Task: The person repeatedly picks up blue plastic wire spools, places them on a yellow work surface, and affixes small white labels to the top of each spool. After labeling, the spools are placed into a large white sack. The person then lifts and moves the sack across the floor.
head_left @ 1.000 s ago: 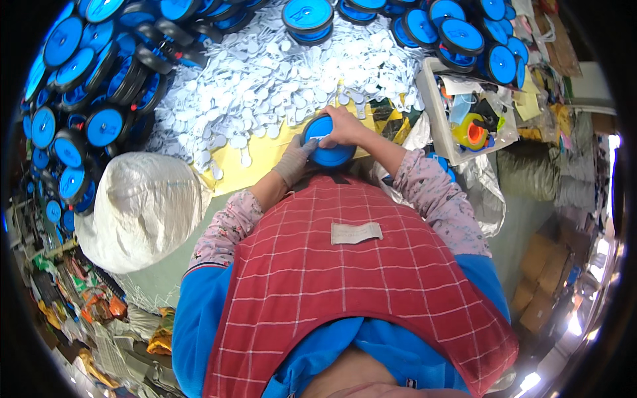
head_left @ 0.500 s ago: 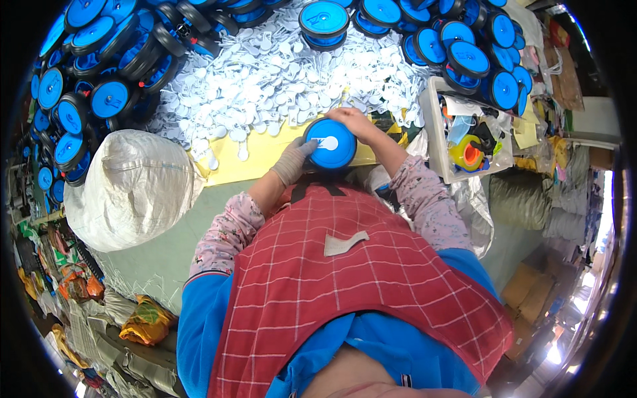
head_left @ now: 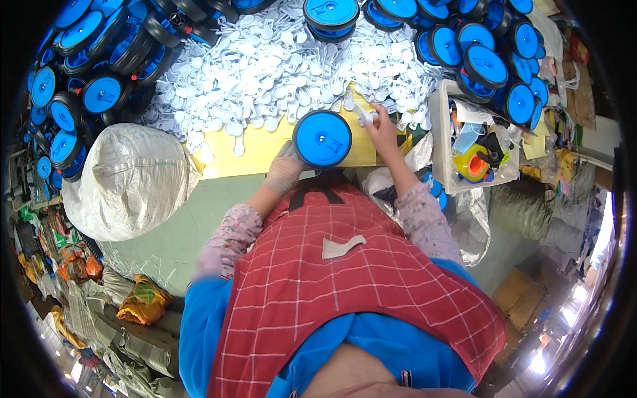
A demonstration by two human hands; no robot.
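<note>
A blue wheel with a black rim (head_left: 322, 138) is held at the front edge of the yellow work surface, its flat blue face up with a small metallic hub in the middle. My gloved left hand (head_left: 285, 171) grips it from the lower left, the fingers partly hidden under the rim. To the right of the wheel, my bare right hand (head_left: 383, 132) pinches a white tag (head_left: 364, 117) between thumb and fingers. Behind both hands spreads a large heap of white round-ended tags (head_left: 259, 79).
Blue wheels with black rims pile up at the far left (head_left: 103, 95) and far right (head_left: 484, 65). A white sack (head_left: 133, 182) bulges at left. On the right stands a pale plastic bin (head_left: 440, 142) with mixed items, including a yellow-and-orange round thing (head_left: 472, 164).
The white tag seen on the wheel's face no longer shows there; the face is bare. My right hand has left the wheel's rim, moved right, and now holds a white tag.
</note>
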